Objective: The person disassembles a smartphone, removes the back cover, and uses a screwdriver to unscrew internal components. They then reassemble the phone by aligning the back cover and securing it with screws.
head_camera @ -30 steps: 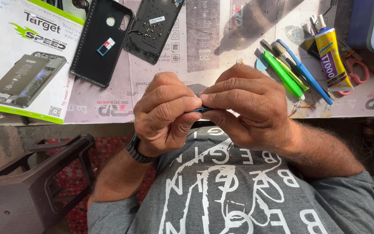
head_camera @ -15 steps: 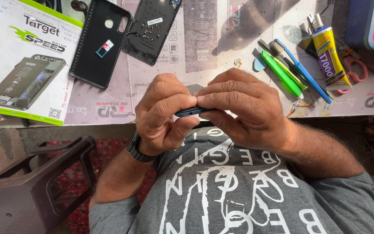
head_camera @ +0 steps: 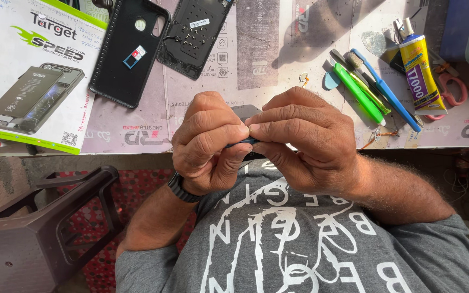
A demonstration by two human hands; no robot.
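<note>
**Both hands pinching a thin dark part above the bench edge**

Between the fingertips, just above the lap and near the table's front edge, a slim dark part (head_camera: 243,144) is held edge-on; only a short sliver shows, so its exact kind cannot be told. The left hand (head_camera: 208,142) curls around it from one side, thumb and forefinger pressed together on it. The right hand (head_camera: 305,140) meets it from the other side, its fingers closed over the top, probably to steady the piece while the nails work along its edge. A dark band (head_camera: 183,188) circles the left wrist.

Further out on the pale printed mat (head_camera: 256,59) lie a matte black phone case (head_camera: 127,51) with round camera cut-outs and, just beside it, a black back cover (head_camera: 192,33). A glossy white-and-green box (head_camera: 31,70) lies at one end. At the other, a green tool (head_camera: 358,92), a blue-handled brush (head_camera: 386,92) and a yellow glue tube (head_camera: 419,73) lie near together, within reach.
</note>
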